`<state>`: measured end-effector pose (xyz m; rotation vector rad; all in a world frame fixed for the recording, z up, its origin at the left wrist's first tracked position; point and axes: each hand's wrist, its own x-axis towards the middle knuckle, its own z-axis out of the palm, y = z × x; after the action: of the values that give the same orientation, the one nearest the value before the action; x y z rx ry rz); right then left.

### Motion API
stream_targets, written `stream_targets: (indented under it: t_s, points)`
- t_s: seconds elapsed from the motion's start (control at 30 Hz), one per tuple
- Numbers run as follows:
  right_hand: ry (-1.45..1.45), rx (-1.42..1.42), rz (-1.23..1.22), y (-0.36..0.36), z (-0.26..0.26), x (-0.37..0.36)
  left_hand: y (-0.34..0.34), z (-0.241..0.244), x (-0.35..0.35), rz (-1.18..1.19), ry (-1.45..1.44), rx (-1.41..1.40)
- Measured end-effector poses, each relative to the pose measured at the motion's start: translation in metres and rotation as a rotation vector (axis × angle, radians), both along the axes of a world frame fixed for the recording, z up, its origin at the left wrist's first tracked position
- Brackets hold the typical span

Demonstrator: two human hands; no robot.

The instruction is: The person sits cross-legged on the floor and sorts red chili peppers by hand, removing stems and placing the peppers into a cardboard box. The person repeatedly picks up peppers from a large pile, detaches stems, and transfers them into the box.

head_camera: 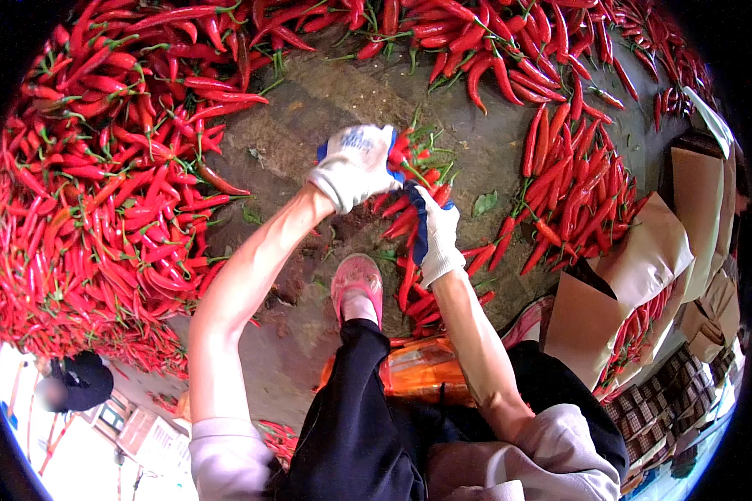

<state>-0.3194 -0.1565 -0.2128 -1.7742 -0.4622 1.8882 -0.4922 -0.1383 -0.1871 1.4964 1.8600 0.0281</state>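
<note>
My left hand point(360, 164), in a white knit glove with blue coating, is closed around a bunch of red chili peppers point(426, 166) whose green stems point up and right. Just below and to the right, my right hand point(433, 232), gloved the same way, touches the lower side of the bunch; its fingers are partly hidden, so whether it grips any is unclear. Beneath the hands, loose red chilies point(421, 305) lie on the dirty floor near a pink shoe point(357, 282).
A large heap of red chilies point(119, 206) fills the left, and more lie along the top. Another pile point(579, 188) is at right, beside an open brown paper-lined box point(586, 319) holding chilies. Orange plastic point(426, 369) lies between the legs. A person point(78, 382) is at lower left.
</note>
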Motion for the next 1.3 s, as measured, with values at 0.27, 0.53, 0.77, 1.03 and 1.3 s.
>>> stream_targets:
  t_s: [0.27, 0.53, 0.77, 1.03, 1.3]
  points:
    - [0.144, -0.059, 0.186, 0.010, 0.017, 0.005, -0.059, -0.035, 0.009, 0.699, -0.518, 0.035]
    - [0.128, 0.037, 0.254, 0.004, 0.014, 0.014, -0.044, 0.000, 0.041, 0.561, -0.229, 0.150]
    - [0.149, 0.060, -0.002, -0.001, 0.022, -0.004, -0.062, -0.022, 0.033, 0.973, -1.006, -0.030]
    - [0.366, -0.035, 0.087, 0.019, 0.025, 0.022, -0.038, 0.005, 0.043, 0.905, -1.215, -0.059]
    - [0.256, 0.548, 0.091, 0.051, 0.022, 0.029, 0.007, 0.005, 0.033, 0.107, -0.800, 0.819]
